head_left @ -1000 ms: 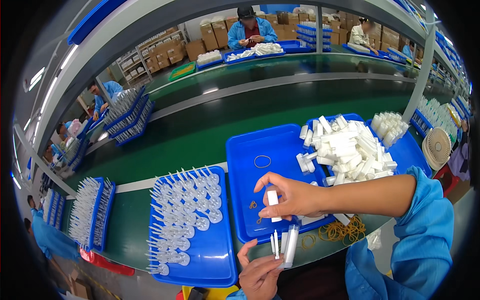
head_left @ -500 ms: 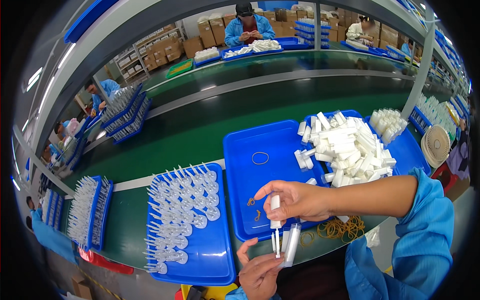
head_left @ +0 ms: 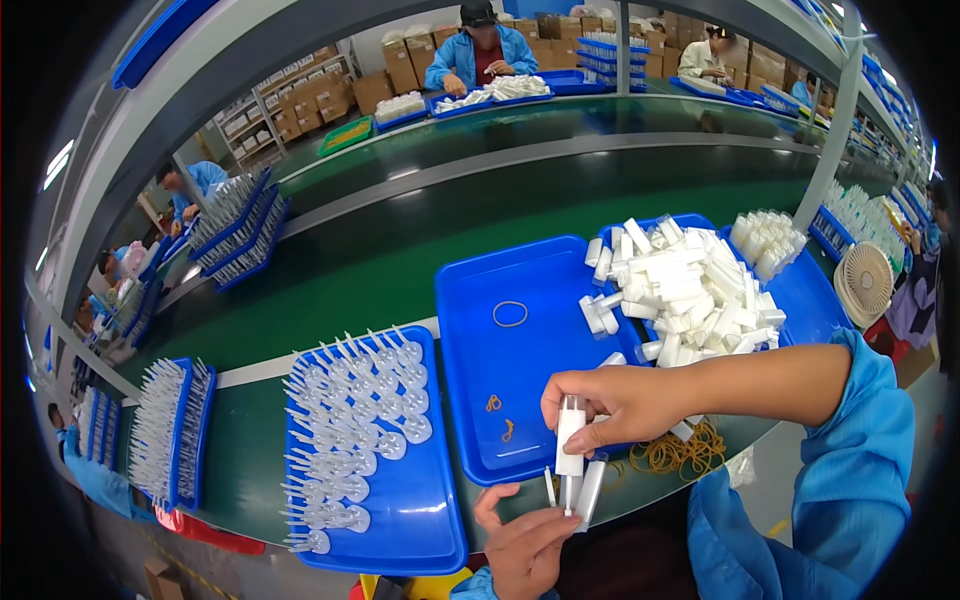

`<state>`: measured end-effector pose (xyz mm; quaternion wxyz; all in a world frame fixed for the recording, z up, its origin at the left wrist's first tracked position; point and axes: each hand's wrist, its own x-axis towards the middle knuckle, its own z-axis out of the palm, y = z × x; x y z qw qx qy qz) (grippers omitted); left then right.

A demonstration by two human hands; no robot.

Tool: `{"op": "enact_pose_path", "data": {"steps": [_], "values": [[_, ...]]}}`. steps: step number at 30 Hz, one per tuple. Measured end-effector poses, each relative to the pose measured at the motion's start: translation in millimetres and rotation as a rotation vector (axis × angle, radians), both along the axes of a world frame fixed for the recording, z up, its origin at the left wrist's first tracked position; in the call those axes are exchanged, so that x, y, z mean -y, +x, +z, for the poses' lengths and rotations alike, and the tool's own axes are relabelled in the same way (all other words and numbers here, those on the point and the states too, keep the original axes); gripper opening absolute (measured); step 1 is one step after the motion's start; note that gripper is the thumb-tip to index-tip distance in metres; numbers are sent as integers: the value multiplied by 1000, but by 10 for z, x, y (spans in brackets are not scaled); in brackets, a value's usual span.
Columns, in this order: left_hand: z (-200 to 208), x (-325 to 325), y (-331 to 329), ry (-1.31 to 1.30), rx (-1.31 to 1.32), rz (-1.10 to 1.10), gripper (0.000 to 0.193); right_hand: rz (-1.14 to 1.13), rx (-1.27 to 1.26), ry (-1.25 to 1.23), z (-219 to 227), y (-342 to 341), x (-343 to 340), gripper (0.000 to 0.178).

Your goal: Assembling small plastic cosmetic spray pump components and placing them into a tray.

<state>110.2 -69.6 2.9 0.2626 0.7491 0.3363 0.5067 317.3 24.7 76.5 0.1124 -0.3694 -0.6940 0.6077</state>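
Note:
My right hand (head_left: 625,405) is closed around a white tube (head_left: 571,435) with a clear end, held upright. Below it, my left hand (head_left: 525,550) pinches the lower ends of several slim pieces. Among these are a thin white stick (head_left: 549,487) and a clear-sleeved white tube (head_left: 592,490). The right hand's tube stands directly over another slim piece in the left fingers; whether it is slipped over that piece, I cannot tell. Beside my hands lies a blue tray (head_left: 540,350) with a few rubber bands in it.
A blue tray with a heap of white tubes (head_left: 690,290) sits at the right. Left of me, another blue tray (head_left: 410,510) carries rows of clear-based pieces with thin tips (head_left: 370,395). Loose rubber bands (head_left: 685,450) and a small fan (head_left: 867,278) are at right. A co-worker (head_left: 482,55) sits opposite.
My right hand has moved slightly right, and the tube in it now shows its clear end upward and overlaps the slim pieces. My left hand has stayed nearly still.

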Motion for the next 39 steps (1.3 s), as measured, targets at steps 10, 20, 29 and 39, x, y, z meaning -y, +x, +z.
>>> {"op": "enact_pose_path", "data": {"steps": [10,20,29,39], "values": [[-195,180,22,95,263,103,29,41,-210,-49,-167,-133,632,24],[-123,144,-77,-275,260,67,16,200,364,865,-144,213,-135,31],[-63,123,-145,-124,97,67,15,169,820,876,-475,223,-543,41],[-39,75,-10,-72,0,74,11,-252,-414,-379,-326,-185,-104,46]]}}
